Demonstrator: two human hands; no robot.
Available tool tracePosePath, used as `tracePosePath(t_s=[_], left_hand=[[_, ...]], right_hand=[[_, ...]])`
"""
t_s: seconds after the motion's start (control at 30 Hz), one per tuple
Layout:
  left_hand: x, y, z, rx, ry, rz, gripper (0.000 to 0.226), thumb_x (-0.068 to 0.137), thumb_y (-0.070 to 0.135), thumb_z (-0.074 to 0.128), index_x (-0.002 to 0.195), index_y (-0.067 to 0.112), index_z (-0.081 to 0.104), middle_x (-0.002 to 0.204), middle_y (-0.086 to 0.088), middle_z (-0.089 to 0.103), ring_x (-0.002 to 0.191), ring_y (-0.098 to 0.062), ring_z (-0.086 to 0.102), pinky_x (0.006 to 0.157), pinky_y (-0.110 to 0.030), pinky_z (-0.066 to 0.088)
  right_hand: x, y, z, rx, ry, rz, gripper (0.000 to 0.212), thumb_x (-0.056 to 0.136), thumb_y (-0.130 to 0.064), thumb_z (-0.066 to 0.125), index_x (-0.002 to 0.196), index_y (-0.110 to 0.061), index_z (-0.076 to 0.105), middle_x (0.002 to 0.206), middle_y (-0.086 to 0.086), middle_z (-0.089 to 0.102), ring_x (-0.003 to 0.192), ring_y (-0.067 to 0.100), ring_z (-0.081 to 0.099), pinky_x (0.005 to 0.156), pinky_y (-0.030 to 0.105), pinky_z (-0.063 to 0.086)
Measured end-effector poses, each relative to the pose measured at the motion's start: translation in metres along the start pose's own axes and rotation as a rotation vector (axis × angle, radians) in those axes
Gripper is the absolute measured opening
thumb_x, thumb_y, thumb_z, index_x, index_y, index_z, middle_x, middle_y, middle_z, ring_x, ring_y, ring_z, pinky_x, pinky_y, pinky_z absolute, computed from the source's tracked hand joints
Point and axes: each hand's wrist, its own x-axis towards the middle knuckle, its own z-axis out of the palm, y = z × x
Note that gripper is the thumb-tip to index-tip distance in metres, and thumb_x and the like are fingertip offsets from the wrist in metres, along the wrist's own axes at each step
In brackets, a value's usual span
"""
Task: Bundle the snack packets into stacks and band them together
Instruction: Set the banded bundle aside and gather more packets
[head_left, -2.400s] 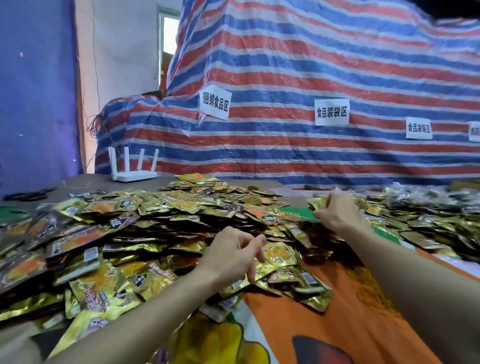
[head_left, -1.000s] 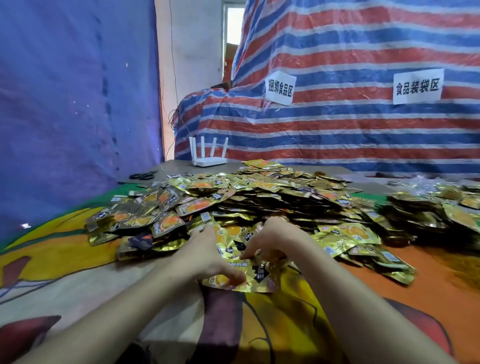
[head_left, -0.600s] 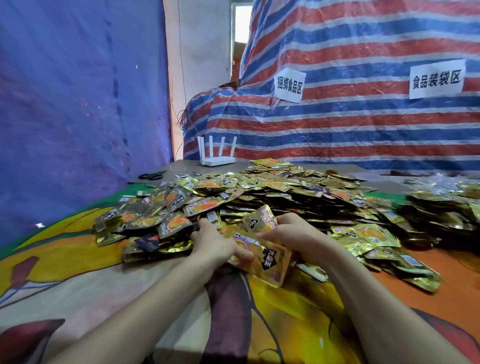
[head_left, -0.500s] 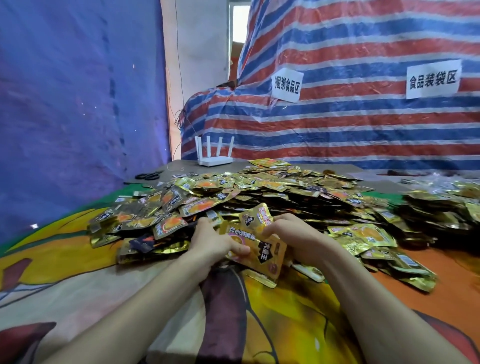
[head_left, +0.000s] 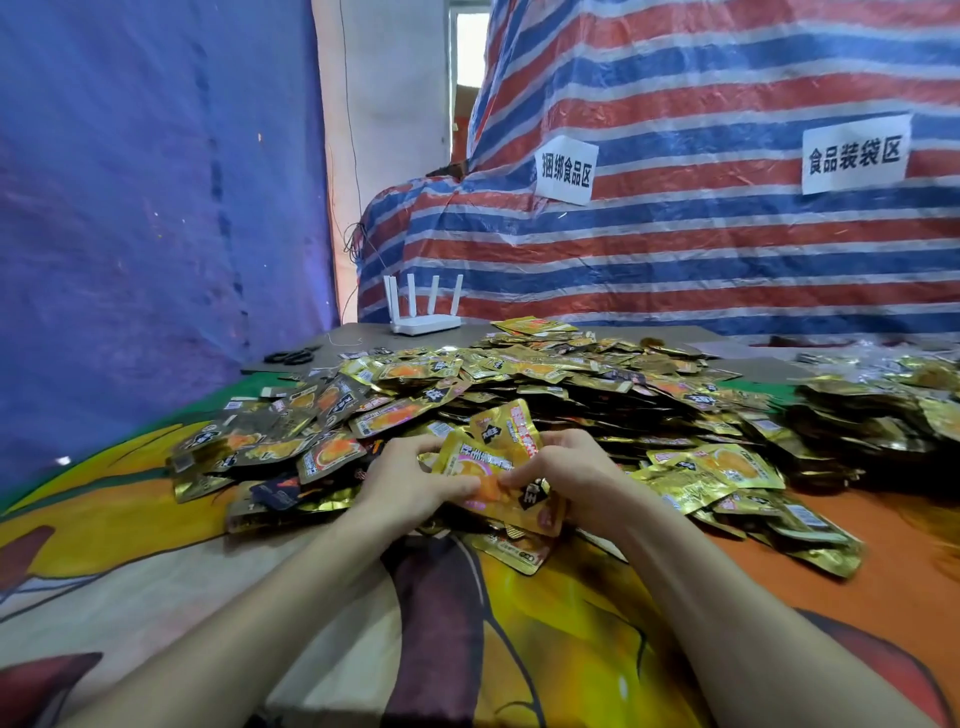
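A big heap of gold snack packets (head_left: 545, 379) covers the middle of the table. At its near edge both my hands hold a small stack of gold packets (head_left: 498, 467) with orange and pink print, tilted up toward me. My left hand (head_left: 410, 483) grips the stack's left side, thumb on the front. My right hand (head_left: 576, 478) grips the right side, thumb meeting the left one on the front packet. One packet (head_left: 511, 551) lies flat just under the stack.
A second pile of packets (head_left: 883, 410) lies at the right. A white router (head_left: 426, 322) and black scissors (head_left: 291, 356) sit at the table's far left. The colourful tablecloth (head_left: 545, 623) lies in front of me. Striped tarpaulin (head_left: 701, 234) rises behind.
My hands came together from the heap, picked up packets at the near edge and raised them. In the last half second the stack has been squared up a little between both hands.
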Motion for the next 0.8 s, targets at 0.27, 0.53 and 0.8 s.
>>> tracePosePath(t_s=[0.27, 0.53, 0.8], left_hand=[[0.005, 0.004, -0.009, 0.522, -0.018, 0.217, 0.081, 0.063, 0.056, 0.086, 0.134, 0.034, 0.053, 0.134, 0.008, 0.051, 0.13, -0.021, 0.04, 0.105, -0.04, 0.031], [0.023, 0.008, -0.005, 0.53, 0.094, 0.171, 0.041, 0.083, 0.033, 0.077, 0.122, 0.035, 0.065, 0.123, 0.005, 0.067, 0.119, -0.021, 0.058, 0.102, -0.04, 0.041], [0.026, 0.019, -0.003, 0.311, 0.321, 0.169, 0.028, 0.093, 0.017, 0.062, 0.113, 0.034, 0.072, 0.114, 0.006, 0.071, 0.113, -0.026, 0.061, 0.093, -0.043, 0.05]], right_hand=[[-0.005, -0.007, -0.007, 0.236, 0.061, -0.104, 0.025, 0.081, 0.01, 0.073, 0.1, -0.005, 0.071, 0.092, 0.013, 0.078, 0.087, 0.034, 0.076, 0.068, 0.048, 0.062], [0.002, -0.002, -0.006, 0.364, 0.089, -0.076, 0.027, 0.082, 0.005, 0.076, 0.104, -0.008, 0.069, 0.077, 0.004, 0.078, 0.062, 0.022, 0.074, 0.054, 0.034, 0.054], [0.003, -0.004, -0.01, 0.569, 0.157, -0.101, 0.026, 0.081, 0.006, 0.074, 0.094, -0.014, 0.067, 0.079, 0.002, 0.079, 0.064, 0.021, 0.074, 0.042, 0.028, 0.049]])
